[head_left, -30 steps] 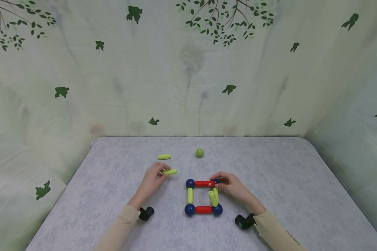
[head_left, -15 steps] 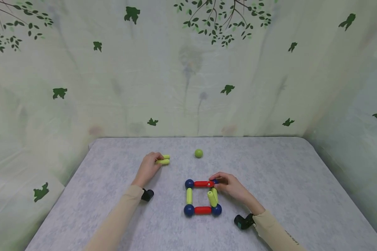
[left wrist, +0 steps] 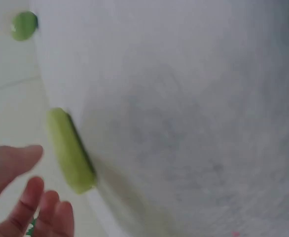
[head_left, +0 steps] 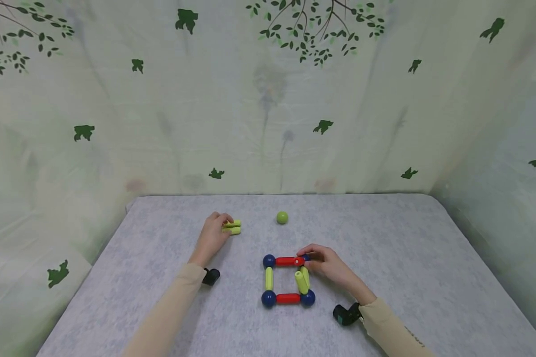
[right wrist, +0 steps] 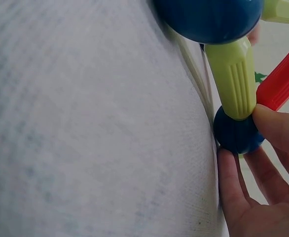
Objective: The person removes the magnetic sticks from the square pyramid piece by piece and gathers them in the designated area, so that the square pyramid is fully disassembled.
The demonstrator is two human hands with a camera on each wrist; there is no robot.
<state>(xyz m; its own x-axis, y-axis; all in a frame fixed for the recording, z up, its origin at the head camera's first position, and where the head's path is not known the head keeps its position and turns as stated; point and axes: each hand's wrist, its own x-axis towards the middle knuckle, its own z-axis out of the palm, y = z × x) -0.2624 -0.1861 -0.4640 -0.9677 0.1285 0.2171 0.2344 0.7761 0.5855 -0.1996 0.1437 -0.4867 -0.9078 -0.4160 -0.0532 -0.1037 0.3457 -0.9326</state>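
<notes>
My left hand [head_left: 212,239] is at two yellow-green magnetic rods lying side by side, the far rod [head_left: 234,223] and the near rod [head_left: 234,231]. In the left wrist view, its thumb and fingers are parted beside a yellow-green rod [left wrist: 71,150], with a gap between. My right hand [head_left: 328,267] pinches a blue ball [right wrist: 237,132] at the far right corner of a square of rods and balls. A red rod [head_left: 288,261] forms its far side, another red rod [head_left: 288,299] its near side. A further yellow-green rod [head_left: 301,281] rises from the near right blue ball [head_left: 308,298].
A green ball [head_left: 282,217] lies toward the back of the grey table [head_left: 384,233]. Behind the table hangs a pale cloth [head_left: 232,109] with leaf and bird prints. Both wrists carry small black cameras, one of them the right wrist camera [head_left: 346,314].
Carrying a yellow-green rod, my left hand moved back and left, set it down beside the other rod, and its fingers parted. My right hand stayed on the blue ball.
</notes>
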